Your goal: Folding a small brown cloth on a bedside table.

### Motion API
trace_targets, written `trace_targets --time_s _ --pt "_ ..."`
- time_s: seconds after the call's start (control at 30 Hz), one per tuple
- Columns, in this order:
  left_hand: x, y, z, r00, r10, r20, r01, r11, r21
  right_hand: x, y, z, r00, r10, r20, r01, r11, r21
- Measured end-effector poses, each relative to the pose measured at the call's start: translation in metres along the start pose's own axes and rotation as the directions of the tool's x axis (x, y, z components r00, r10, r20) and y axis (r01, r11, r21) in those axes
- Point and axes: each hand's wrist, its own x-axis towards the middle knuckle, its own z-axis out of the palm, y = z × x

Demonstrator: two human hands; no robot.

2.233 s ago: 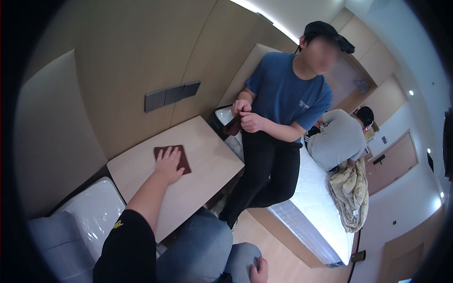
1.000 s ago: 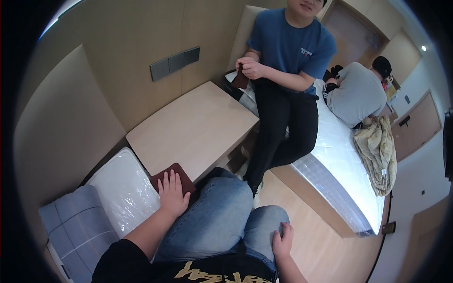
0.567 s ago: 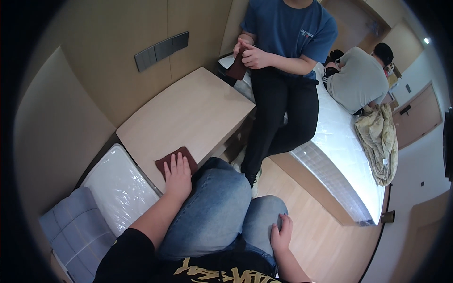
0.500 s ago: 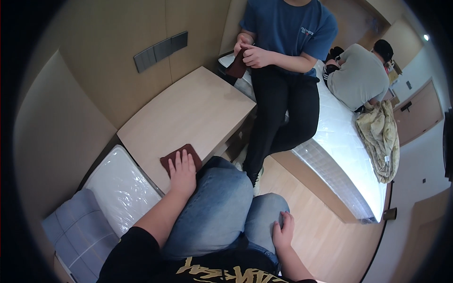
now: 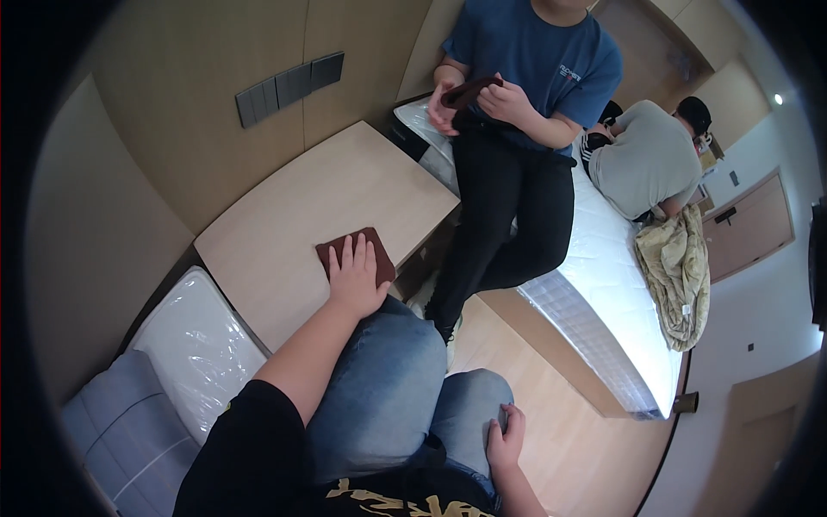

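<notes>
My left hand (image 5: 355,277) lies flat with its fingers spread on a folded dark brown cloth (image 5: 379,250). The cloth rests on a light wooden bedside table (image 5: 284,233), close to its right edge. My right hand (image 5: 506,435) rests on my right knee in blue jeans (image 5: 465,414), fingers stretched out and holding nothing. Across the table, a person in a blue T-shirt (image 5: 538,65) sits on the bed and holds another dark brown cloth (image 5: 469,90) between both hands.
A plastic-wrapped white mattress (image 5: 202,345) with a blue-grey checked cover (image 5: 138,431) stands at the left. Grey wall switches (image 5: 291,86) are above the table. Farther right, a second person (image 5: 650,159) bends over a white mattress (image 5: 594,267) beside a crumpled beige blanket (image 5: 676,276).
My left hand and the cloth under it have slid farther away and to the right along the tabletop. The person opposite has raised and turned their cloth. My right hand stays on my knee.
</notes>
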Motion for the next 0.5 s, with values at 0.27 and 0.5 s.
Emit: trace_targets --time_s 0.27,0.5 --pt "0.052 -0.1 -0.037 0.965 -0.258 -0.05 0.257 0.966 -0.023 0.005 -0.002 -0.004 0.999 0.041 0.029 -0.041 0.999 0.001" --pt "0.02 -0.234 -0.042 0.843 -0.534 -0.06 0.534 0.845 -0.011 0.011 0.007 0.007 0.998 0.029 0.053 -0.031 0.999 0.027"
